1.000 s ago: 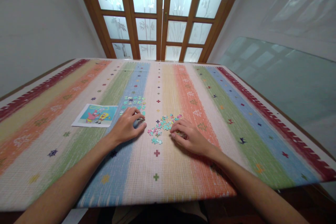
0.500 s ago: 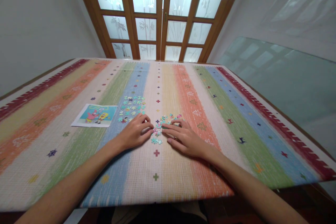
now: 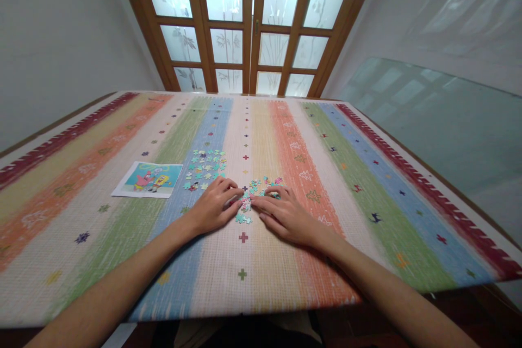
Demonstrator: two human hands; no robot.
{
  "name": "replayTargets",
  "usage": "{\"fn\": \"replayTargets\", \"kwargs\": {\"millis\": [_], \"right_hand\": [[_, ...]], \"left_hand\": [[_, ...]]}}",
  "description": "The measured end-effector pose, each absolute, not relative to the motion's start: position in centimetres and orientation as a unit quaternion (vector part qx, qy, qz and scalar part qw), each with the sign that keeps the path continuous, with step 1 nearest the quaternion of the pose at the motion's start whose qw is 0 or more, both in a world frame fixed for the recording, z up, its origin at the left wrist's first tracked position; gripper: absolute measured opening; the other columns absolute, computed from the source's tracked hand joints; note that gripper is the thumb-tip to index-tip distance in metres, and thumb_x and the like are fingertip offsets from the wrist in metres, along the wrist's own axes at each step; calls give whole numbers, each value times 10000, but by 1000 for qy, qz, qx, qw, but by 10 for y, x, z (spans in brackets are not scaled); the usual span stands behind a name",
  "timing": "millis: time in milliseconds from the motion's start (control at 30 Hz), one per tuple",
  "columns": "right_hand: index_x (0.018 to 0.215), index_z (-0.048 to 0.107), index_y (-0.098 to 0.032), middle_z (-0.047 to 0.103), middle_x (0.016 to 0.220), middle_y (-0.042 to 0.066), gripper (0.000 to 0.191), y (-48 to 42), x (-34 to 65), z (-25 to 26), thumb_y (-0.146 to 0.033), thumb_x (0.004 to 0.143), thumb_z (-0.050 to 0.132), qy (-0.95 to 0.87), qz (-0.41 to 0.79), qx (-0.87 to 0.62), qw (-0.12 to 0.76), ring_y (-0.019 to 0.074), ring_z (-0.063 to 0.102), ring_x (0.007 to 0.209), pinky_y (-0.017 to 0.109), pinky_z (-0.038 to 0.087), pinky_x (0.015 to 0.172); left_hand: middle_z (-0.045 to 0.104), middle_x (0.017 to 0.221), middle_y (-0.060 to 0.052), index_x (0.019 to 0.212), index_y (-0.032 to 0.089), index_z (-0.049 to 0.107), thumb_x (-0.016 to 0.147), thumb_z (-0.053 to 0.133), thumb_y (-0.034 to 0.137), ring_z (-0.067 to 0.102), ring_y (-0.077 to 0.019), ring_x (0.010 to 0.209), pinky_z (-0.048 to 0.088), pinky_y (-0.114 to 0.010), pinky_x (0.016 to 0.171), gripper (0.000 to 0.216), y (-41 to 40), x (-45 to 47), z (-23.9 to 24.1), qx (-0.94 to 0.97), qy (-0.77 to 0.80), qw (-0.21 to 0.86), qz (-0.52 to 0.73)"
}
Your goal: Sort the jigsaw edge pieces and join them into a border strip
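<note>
Both hands down at the loose puzzle pieces (image 3: 255,186), mid-table and right in front of me. Left hand (image 3: 218,204) on the near-left side of the heap: fingers curled, thumb and index close with a small gap showing, tips at the pieces. Can't tell if a piece is pinched there. Right hand (image 3: 287,215) opposite, palm down, fingers loosely bent and partly spread, thumb below the index, fingertips over the heap's left part; can't tell if they grip anything either. Some pieces partly hidden by my fingers. Small teal cluster (image 3: 243,218) just nearer me, between the hands. Pink bits at the heap's far right end. Spaced-out rows of mostly teal pieces (image 3: 207,167) sit past my left hand, on the blue stripe. Printed cartoon picture (image 3: 149,179) lies flat left of those rows, well apart from both hands. All on the striped tablecloth (image 3: 261,277). Wood-framed glass doors (image 3: 248,27) beyond the table.
</note>
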State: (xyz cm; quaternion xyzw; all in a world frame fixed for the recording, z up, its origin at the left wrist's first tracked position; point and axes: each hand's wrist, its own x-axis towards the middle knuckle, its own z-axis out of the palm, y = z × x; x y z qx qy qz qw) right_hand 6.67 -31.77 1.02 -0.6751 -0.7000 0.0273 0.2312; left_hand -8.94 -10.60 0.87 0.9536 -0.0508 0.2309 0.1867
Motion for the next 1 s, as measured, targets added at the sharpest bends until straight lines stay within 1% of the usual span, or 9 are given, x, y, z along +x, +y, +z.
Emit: {"fn": "replayTargets", "kwargs": {"millis": [133, 233, 367, 467, 533, 633, 833, 1000], "right_hand": [[1282, 627, -282, 726, 1219, 37, 304, -319, 68, 13, -250, 1022, 474, -696, 14, -679, 235, 301, 518, 1176, 522, 336, 1035], [1202, 659, -262, 745, 1142, 43, 259, -320, 69, 15, -243, 1017, 479, -700, -2, -674, 237, 289, 542, 1126, 514, 354, 1005], [1135, 681, -248, 734, 1169, 30, 228, -320, 70, 15, -228, 1020, 486, -699, -28, -668, 254, 274, 543, 1126, 499, 374, 1029], [1111, 695, -221, 711, 1165, 68, 226, -320, 74, 15, -218, 1012, 493, -676, -60, -687, 260, 272, 542, 1114, 490, 411, 1022], [1102, 705, -206, 688, 1162, 102, 221, -320, 77, 14, -216, 993, 513, -662, -70, -704, 249, 285, 534, 1113, 493, 441, 996], [1080, 722, -205, 662, 1164, 123, 207, -322, 81, 14, -230, 981, 542, -653, -72, -719, 228, 300, 526, 1101, 495, 471, 955], [1039, 730, -190, 644, 1177, 142, 193, -324, 85, 16, -255, 985, 556, -650, -73, -726, 213, 310, 531, 1103, 498, 488, 923], [1083, 737, -206, 640, 1181, 138, 218, -324, 86, 18, -237, 988, 542, -658, -71, -717, 219, 300, 530, 1103, 494, 486, 938]], "left_hand": [[658, 1081, -101, 1169, 187, 697, 990, 574, 285, 554, -264, 1021, 479, -451, 941, 239, -106, -90, 7, 953, -53, 182, 236], [659, 1096, -104, 1170, 181, 691, 986, 549, 237, 548, -267, 1034, 473, -458, 949, 240, -105, -90, 6, 954, -60, 185, 228], [655, 1113, -105, 1188, 164, 656, 980, 453, 150, 528, -260, 1035, 467, -464, 951, 291, -101, -91, 6, 957, -65, 186, 214], [642, 1151, -104, 1203, 174, 634, 922, 459, 126, 516, -269, 1060, 458, -480, 967, 335, -97, -93, 9, 961, -66, 180, 198], [630, 1177, -107, 1217, 179, 625, 873, 495, 139, 511, -282, 1078, 450, -495, 980, 371, -95, -95, 12, 965, -71, 172, 186], [621, 1188, -114, 1230, 174, 615, 839, 530, 171, 510, -295, 1087, 448, -506, 989, 401, -93, -97, 16, 967, -80, 163, 177], [621, 1174, -113, 1201, 174, 619, 850, 547, 212, 515, -296, 1087, 454, -501, 988, 361, -95, -98, 19, 966, -83, 161, 183], [635, 1159, -109, 1182, 179, 632, 874, 564, 255, 526, -297, 1086, 463, -497, 981, 324, -98, -98, 18, 966, -79, 168, 180]]}}
